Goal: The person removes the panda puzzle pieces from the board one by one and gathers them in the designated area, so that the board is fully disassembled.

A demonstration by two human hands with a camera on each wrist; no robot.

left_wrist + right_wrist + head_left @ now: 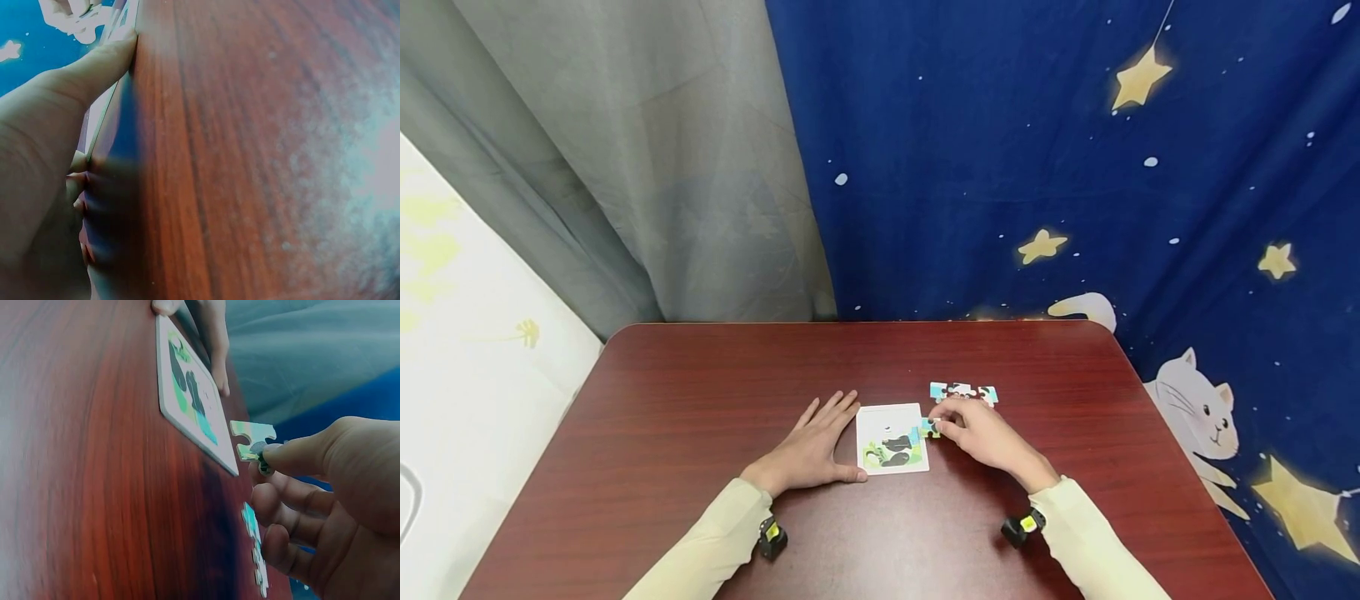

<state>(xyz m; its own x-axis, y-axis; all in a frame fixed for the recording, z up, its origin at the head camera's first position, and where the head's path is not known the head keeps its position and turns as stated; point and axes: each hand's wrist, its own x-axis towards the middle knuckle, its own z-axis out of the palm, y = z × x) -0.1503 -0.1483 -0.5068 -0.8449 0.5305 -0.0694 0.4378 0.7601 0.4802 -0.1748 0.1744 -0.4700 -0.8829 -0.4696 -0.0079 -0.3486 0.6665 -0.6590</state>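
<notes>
A white-bordered puzzle board [891, 467] with part of a panda picture lies flat on the table. My left hand [814, 446] rests along its left side, fingers spread, with the thumb at the lower left corner. Between thumb and index finger, my right hand [981, 433] pinches a puzzle piece [253, 434] coloured green, light blue and dark. That piece is held up close to the board's right edge, overlapping it in the head view. In the right wrist view the other right fingers curl loosely below the piece.
Several loose puzzle pieces [961, 390] lie beyond the right hand, partly hidden by it. The reddish-brown table [700, 392] ends at a far edge in front of a grey curtain [700, 167] and a blue star-patterned curtain [962, 167].
</notes>
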